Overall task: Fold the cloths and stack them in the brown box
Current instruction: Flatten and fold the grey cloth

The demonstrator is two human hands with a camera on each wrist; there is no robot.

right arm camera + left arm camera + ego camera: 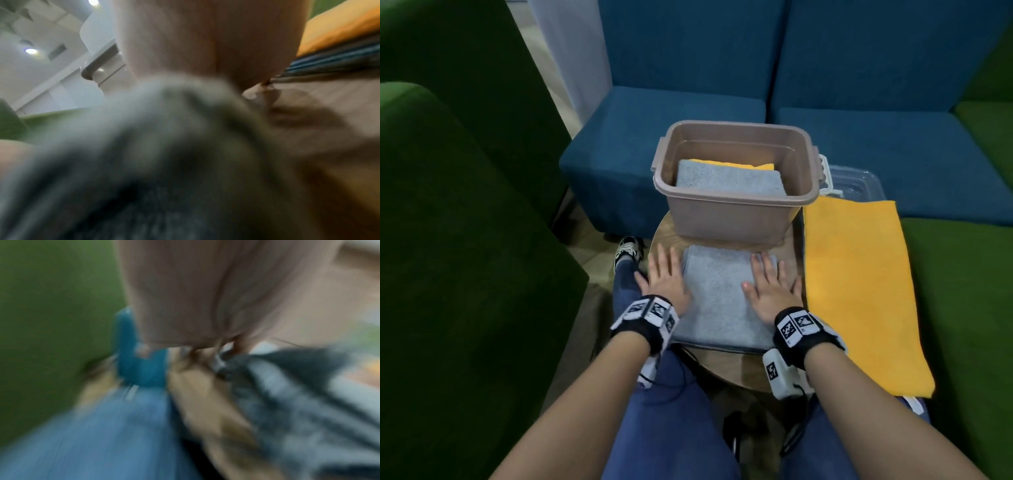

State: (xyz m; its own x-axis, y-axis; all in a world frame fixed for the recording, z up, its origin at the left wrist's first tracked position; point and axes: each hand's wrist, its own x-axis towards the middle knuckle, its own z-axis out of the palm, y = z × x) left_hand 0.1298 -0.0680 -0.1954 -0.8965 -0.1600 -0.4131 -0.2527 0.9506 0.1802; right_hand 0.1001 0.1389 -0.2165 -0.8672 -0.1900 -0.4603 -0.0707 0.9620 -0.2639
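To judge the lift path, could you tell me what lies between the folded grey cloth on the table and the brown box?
In the head view, only a narrow strip of bare wooden table separates the folded grey cloth from the brown box.

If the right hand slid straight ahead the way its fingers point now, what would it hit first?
Most likely the near wall of the brown box. The right hand lies flat on the folded grey cloth, fingers pointing at the box just past the cloth's far edge. Only bare table seems to lie between, though depth is uncertain.
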